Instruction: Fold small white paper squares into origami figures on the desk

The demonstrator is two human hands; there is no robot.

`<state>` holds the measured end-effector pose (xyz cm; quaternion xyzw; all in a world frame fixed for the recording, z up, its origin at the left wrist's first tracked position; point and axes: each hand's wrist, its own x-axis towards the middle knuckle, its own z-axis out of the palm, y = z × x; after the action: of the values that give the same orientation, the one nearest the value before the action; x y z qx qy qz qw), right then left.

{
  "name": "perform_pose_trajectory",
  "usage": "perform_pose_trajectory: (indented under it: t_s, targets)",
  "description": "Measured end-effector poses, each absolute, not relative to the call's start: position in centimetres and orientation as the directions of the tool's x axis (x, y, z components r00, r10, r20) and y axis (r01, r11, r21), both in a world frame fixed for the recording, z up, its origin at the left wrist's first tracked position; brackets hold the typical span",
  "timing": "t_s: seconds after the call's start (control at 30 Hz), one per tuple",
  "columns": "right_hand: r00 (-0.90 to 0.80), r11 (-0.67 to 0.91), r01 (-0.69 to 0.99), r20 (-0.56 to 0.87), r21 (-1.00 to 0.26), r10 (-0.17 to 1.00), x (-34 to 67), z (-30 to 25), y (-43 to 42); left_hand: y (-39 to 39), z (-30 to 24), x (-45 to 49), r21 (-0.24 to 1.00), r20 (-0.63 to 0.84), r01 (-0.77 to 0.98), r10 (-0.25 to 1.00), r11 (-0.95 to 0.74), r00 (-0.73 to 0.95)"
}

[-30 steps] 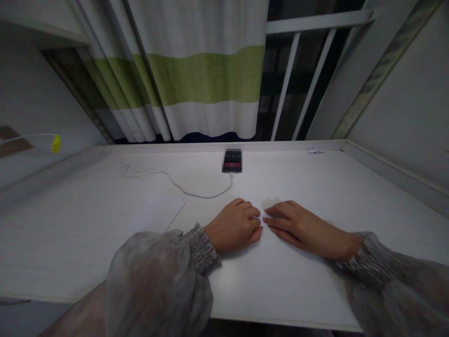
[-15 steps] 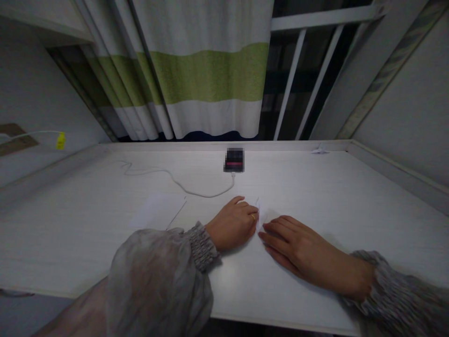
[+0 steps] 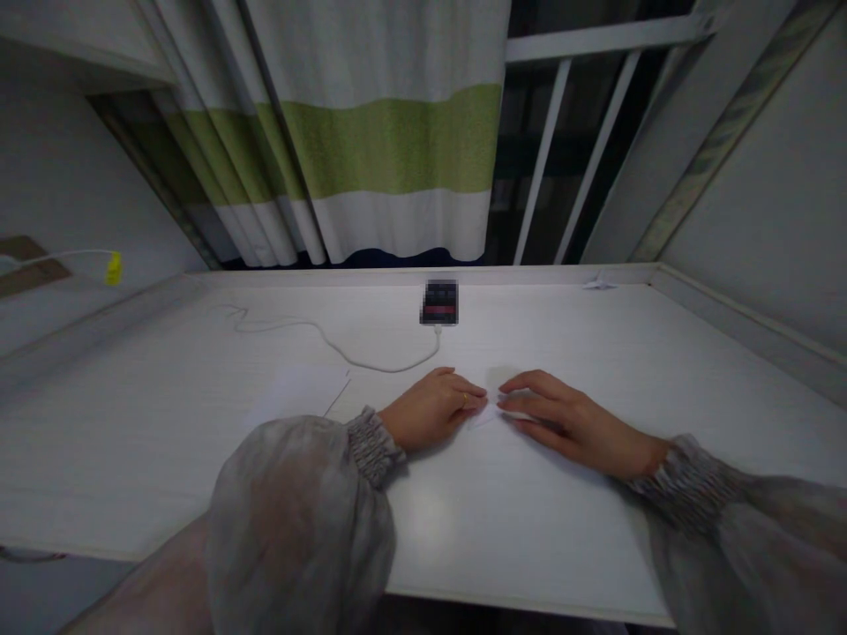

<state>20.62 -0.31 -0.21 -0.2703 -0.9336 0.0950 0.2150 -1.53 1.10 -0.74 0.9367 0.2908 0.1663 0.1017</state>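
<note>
A small piece of white paper [image 3: 498, 384] lies on the white desk [image 3: 165, 459], between my two hands. My left hand [image 3: 433, 413] rests on the desk with its fingers curled and pressed on the paper's left edge; it wears a ring. My right hand [image 3: 562, 422] lies flat with its fingers stretched out over the paper's right part. Most of the paper is hidden under the fingers. Both arms wear loose grey sleeves.
A white sheet [image 3: 297, 392] lies left of my left hand. A dark phone [image 3: 439, 302] at the back of the desk is plugged into a white cable [image 3: 331, 344] running left. A green-striped curtain [image 3: 384, 150] and window bars [image 3: 569, 132] stand behind.
My right hand slid back toward me along the paper, then forward again to the paper beside my left hand. The left hand shifted slightly forward.
</note>
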Motion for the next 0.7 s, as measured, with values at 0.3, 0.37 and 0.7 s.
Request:
perform_pose_trajectory:
  t_s: [0.3, 0.37, 0.7]
  targets:
    - [-0.775, 0.824, 0.470, 0.299, -0.316, 0.557, 20.7, -0.8, 0.8, 1.5, -0.7, -1.7, 0.333, 0.205, 0.506, 0.585, -0.796, 0.785]
    - [-0.766, 0.819, 0.479, 0.305, -0.316, 0.565, 20.5, -0.7, 0.8, 1.4, -0.7, -1.5, 0.327, 0.209, 0.509, 0.586, -0.797, 0.783]
    - [-0.763, 0.828, 0.455, 0.335, -0.327, 0.552, 20.4, -0.9, 1.3, 1.8, -1.1, -1.4, 0.282, 0.232, 0.500, 0.564, -0.819, 0.792]
